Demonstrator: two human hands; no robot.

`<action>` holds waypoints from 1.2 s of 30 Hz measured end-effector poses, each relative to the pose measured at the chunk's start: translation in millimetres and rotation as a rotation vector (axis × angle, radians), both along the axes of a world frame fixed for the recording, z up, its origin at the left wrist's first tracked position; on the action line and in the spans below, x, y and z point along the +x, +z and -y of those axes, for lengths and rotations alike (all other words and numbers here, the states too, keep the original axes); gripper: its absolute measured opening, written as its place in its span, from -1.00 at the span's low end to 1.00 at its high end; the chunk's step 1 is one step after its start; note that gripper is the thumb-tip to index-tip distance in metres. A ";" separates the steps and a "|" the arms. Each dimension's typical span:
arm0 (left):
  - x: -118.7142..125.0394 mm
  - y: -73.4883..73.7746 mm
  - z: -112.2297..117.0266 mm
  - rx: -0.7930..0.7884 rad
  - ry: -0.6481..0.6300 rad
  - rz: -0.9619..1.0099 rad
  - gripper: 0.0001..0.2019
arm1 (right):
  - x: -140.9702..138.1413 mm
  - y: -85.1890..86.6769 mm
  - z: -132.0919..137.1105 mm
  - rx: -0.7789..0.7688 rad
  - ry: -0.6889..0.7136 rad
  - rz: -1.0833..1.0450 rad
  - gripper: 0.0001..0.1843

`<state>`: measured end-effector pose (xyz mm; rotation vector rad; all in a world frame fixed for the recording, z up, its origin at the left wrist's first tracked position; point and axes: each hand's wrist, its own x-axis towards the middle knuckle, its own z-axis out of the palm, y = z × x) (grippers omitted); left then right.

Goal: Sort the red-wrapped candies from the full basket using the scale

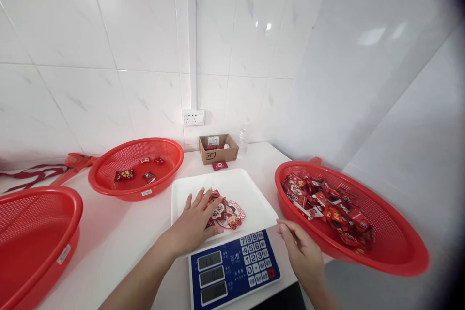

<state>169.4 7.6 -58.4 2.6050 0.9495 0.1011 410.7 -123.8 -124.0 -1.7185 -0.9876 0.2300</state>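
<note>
My left hand [194, 223] lies with fingers spread over red snack packets [219, 209] on the white pan [228, 181] of a digital scale. The packets are partly hidden under its fingers. Beside them, a printed cartoon figure in red [234, 214] shows on the pan. My right hand [300, 247] is by the pan's front right corner, just right of the blue keypad panel [234, 271]. Its thumb and fingers are drawn together, with nothing visible in them. Close to that hand stands a red plastic basket [399, 252] holding many small red packets [332, 208].
Left of the scale, another red basket [136, 145] holds several packets. A third red basket [39, 198] is at the left edge. At the back are a small cardboard box [220, 155], a red packet [220, 165] and a clear bottle [244, 138]. Red ribbon [32, 172] lies far left.
</note>
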 end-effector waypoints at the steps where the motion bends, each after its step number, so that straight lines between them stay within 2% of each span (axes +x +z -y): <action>1: 2.7 1.0 -0.4 0.019 -0.012 -0.019 -0.32 | 4.3 -10.6 7.7 -0.019 -0.007 -0.013 -0.54; 3: 8.2 3.2 -2.9 0.060 -0.070 -0.053 -0.29 | 11.9 -31.0 18.4 -0.067 0.006 -0.055 -0.51; 6: 15.0 6.6 -10.1 0.099 -0.226 -0.073 -0.25 | 20.4 -53.8 23.8 -0.112 0.023 -0.122 -0.47; 8: 18.3 8.3 -15.5 0.099 -0.313 -0.083 -0.26 | 23.8 -61.5 22.8 -0.113 0.030 -0.152 -0.46; 11: 23.0 7.9 -21.2 0.088 -0.337 -0.097 -0.31 | 25.8 -64.2 19.6 -0.109 0.056 -0.191 -0.45; 15: 34.9 -0.2 -20.6 0.102 -0.212 -0.061 -0.39 | 25.3 -66.1 18.4 -0.126 0.078 -0.225 -0.47; 20: 59.7 -12.4 -14.8 0.098 0.161 -0.051 -0.40 | 26.6 -75.1 19.4 -0.121 0.103 -0.255 -0.51; 22: 66.7 -12.9 -15.6 0.082 0.217 -0.062 -0.36 | 28.9 -77.3 19.3 -0.117 0.112 -0.261 -0.52; 24: 68.8 -8.3 -19.4 0.042 0.219 -0.074 -0.31 | 31.7 -78.4 19.3 -0.118 0.123 -0.269 -0.53; 27: 62.5 6.7 -30.4 -0.029 0.112 -0.095 -0.25 | 35.2 -78.8 19.8 -0.135 0.161 -0.290 -0.53; 31: 47.3 25.9 -50.0 -0.003 -0.181 -0.135 -0.15 | 36.5 -77.9 20.3 -0.150 0.192 -0.289 -0.50; 33: 42.5 28.2 -57.0 0.034 -0.273 -0.133 -0.22 | 35.6 -76.8 20.2 -0.149 0.194 -0.285 -0.50; 36: 41.2 19.6 -57.4 0.019 -0.305 -0.097 -0.31 | 31.8 -74.6 20.0 -0.133 0.191 -0.291 -0.51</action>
